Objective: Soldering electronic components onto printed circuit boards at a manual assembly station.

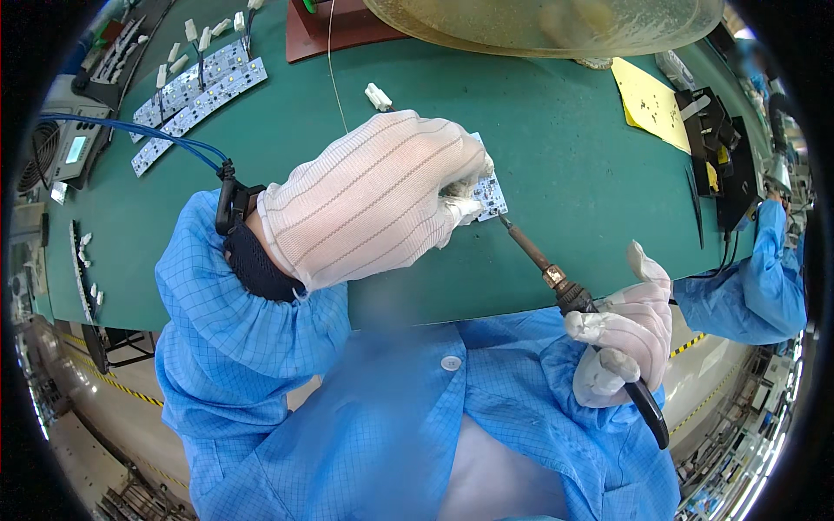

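My left hand (373,195), in a white striped glove, is closed on a small white circuit board (489,193), its fingers over the board's left edge. Part of the board is hidden under the glove. My right hand (621,334), also gloved, grips a soldering iron (556,276) by its dark handle. The iron's tip is at the board's lower right corner; whether it touches, I cannot tell. A white connector (378,97) lies just beyond my left hand. Thin solder-like wire (334,78) runs down toward that hand and disappears behind it.
Strip-shaped circuit boards (201,115) with white connectors lie far left on the green mat (556,104). A reddish-brown base (343,33) and a large translucent round cover (547,26) stand at the back. Yellow paper (650,104), tweezers (696,208) and a black iron stand (725,148) are right. Another person's sleeve (751,286) shows there.
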`<state>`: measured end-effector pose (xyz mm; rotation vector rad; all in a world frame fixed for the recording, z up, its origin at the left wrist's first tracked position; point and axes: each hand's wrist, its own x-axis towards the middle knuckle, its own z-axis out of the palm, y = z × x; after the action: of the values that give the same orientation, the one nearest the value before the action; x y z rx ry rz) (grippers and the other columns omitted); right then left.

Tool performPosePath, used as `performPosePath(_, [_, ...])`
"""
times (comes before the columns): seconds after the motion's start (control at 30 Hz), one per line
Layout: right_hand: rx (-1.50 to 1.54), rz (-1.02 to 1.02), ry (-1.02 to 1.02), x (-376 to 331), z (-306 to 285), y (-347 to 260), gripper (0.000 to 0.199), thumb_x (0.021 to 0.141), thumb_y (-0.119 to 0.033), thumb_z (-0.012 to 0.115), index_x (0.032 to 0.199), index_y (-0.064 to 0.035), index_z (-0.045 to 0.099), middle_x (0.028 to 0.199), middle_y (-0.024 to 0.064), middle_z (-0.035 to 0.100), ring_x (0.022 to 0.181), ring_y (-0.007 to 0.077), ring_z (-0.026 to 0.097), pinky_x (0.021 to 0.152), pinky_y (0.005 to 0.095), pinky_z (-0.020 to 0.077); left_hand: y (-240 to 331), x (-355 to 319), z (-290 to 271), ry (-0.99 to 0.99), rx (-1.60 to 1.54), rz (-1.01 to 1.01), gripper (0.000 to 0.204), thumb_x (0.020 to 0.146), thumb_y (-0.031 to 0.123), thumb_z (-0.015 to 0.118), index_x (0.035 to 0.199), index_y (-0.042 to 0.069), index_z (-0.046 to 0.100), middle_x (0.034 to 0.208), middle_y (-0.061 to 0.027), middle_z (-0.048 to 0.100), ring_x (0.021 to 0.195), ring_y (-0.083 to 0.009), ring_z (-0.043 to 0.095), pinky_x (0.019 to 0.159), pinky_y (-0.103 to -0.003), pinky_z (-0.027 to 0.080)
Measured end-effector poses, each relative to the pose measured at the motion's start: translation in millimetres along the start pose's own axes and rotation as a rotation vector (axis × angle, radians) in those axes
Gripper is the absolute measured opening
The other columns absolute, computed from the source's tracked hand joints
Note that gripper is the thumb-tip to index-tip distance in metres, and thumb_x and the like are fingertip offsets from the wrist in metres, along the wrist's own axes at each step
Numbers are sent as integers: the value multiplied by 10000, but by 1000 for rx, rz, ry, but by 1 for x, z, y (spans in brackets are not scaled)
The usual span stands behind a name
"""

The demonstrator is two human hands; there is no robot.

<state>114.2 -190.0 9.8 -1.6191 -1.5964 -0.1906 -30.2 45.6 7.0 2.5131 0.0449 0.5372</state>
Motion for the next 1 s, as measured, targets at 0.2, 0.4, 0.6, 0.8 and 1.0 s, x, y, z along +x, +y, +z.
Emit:
performPosePath(0.2, [-61, -28, 62, 8, 2, -15, 279, 890, -425, 632, 779, -199, 751, 654, -27, 514, 665, 176, 532, 847, 436, 485, -2, 0, 0, -70, -22, -48, 182, 804, 108, 622, 964, 20, 621, 739, -81, 613, 671, -279, 582, 658, -386, 457])
performPosePath(0.4, [-108, -64, -66, 4, -4, -22, 232, 832, -411, 680, 873, -193, 750, 661, -31, 499, 671, 165, 510, 947, 481, 471, -5, -4, 2, -5, 18, 47, 105, 804, 105, 620, 856, 19, 589, 865, -102, 638, 694, -290, 576, 654, -391, 453])
performPosePath(0.6, [-162, -74, -108, 10, -1, -28, 297, 893, -415, 615, 851, -133, 695, 690, -34, 590, 634, 161, 516, 900, 504, 479, -4, -1, 1, -53, -12, 2, 101, 801, 105, 620, 846, 21, 586, 883, -106, 637, 720, -299, 573, 679, -402, 453])
performPosePath(0.8, [-185, -114, -159, 10, 0, -34, 344, 935, -390, 590, 793, -85, 663, 711, -34, 663, 587, 163, 510, 840, 501, 483, 0, -2, -3, -34, 31, 38, 152, 815, 112, 617, 936, 21, 601, 762, -98, 581, 667, -282, 560, 643, -389, 445])
performPosePath(1.0, [-209, -134, -173, 13, 1, -32, 312, 923, -375, 611, 800, -97, 683, 736, -39, 656, 600, 159, 501, 843, 473, 473, -5, -4, 1, -60, 19, 29, 211, 825, 109, 612, 1018, 24, 608, 703, -87, 548, 628, -261, 550, 616, -386, 434])
